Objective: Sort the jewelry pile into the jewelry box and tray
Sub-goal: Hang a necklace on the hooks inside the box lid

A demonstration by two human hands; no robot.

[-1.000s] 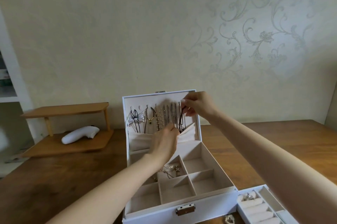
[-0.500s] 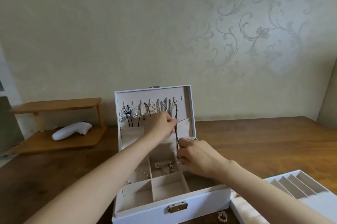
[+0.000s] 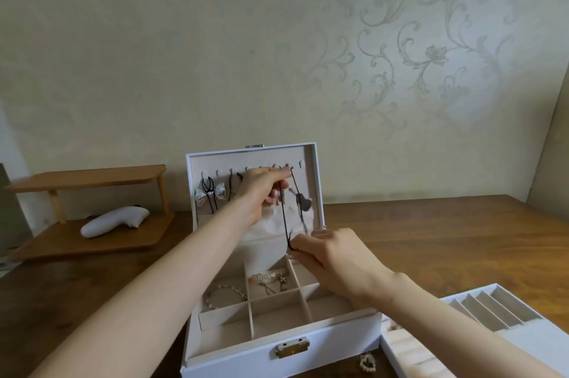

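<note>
A white jewelry box stands open on the wooden table, its lid upright with hooks along the top. A black cord necklace with a dark pendant hangs from the right-hand hooks. My left hand pinches the cord's upper part by the hooks. My right hand pinches its lower end in front of the lid pocket. A bow necklace hangs on the left hooks. A pearl bracelet and a gold chain piece lie in compartments. The white tray sits at lower right.
A pearl heart piece lies on the table between box and tray. A wooden two-level stand at the left holds a white handheld device. Bare wooden table stretches to the right. A patterned wall rises behind.
My left hand has risen from the lid pocket to the hooks. My right hand has dropped from the hooks to the cord's lower end, drawing it taut. The camera has shifted slightly.
</note>
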